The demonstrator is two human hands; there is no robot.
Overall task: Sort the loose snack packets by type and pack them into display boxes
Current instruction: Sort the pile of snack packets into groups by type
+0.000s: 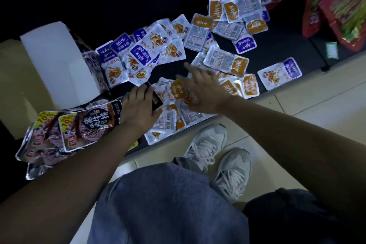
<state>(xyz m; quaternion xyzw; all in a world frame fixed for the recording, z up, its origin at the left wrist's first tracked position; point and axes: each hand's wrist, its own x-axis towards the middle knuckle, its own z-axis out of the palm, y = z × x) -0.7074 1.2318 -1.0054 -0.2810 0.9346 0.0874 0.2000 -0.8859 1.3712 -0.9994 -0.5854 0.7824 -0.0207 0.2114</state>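
Sorting seems barely begun — snack packets [225, 61] lie mixed on the surface [277, 45] beside the display box [59, 61]; right hand [204, 89] fingers splayed over them, left hand [138, 107] on a dark packet [155, 100] — grip unclear

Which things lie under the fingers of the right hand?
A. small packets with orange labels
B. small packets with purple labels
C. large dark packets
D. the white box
A: the right hand spreads over the orange-labelled packets; the purple-labelled packets lie farther off, near the white box, and the left hand holds a dark packet.
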